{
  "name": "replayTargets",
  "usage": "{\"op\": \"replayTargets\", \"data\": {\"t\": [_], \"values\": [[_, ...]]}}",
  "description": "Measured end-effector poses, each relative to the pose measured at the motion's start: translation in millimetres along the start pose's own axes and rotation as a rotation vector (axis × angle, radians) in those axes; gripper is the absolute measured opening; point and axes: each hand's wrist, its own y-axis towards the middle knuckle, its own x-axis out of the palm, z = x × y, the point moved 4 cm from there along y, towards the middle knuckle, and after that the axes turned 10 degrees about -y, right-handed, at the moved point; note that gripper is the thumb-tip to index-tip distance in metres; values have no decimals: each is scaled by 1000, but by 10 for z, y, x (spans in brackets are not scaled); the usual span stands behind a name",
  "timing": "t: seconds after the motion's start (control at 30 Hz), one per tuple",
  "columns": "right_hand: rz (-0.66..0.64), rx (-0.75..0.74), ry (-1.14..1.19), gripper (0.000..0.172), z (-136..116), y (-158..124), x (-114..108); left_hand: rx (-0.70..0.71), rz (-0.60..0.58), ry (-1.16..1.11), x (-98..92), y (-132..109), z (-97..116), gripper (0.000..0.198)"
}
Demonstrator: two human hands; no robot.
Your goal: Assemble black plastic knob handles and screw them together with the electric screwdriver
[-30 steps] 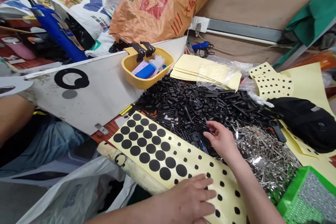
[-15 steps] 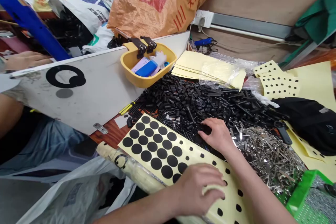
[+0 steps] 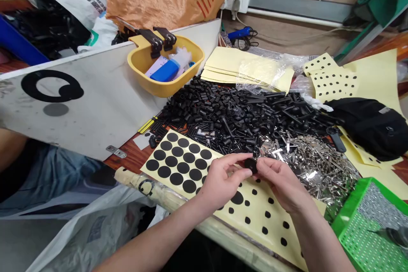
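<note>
Between my two hands is a small dark round piece (image 3: 251, 165), partly covered by my fingers. My left hand (image 3: 223, 176) pinches it from the left with thumb and fingertips. From the right, the fingers of my right hand (image 3: 279, 176) close on its other edge. Just below lies a pale yellow sheet (image 3: 223, 216) bearing large black round stickers (image 3: 176, 178) on its left part and smaller dark spots towards the right. Directly behind my hands spreads a heap of black plastic parts (image 3: 219, 110).
Shiny metal clips (image 3: 318, 161) are heaped at right, beside a green basket (image 3: 353, 221) of small metal pieces. A yellow bin (image 3: 165, 87) hangs on a white partition (image 3: 105, 123). A black cloth item (image 3: 369, 125) and yellow sheets (image 3: 223, 63) lie further back.
My right hand has come back from the black parts heap, and my left has risen to meet it. Both now hold a dark round piece. The view has shifted slightly.
</note>
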Motion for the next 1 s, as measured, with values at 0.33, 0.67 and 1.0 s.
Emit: {"op": "replayTargets", "data": {"t": [0.33, 0.67, 1.0], "values": [[516, -395, -288, 33, -7, -491, -12, -193, 15, -311, 122, -71, -74, 21], [517, -260, 23, 26, 168, -558, -65, -265, -65, -272, 205, -145, -149, 30], [600, -315, -75, 25, 269, -658, -52, -257, -25, -288, 215, -167, -244, 20]]}}
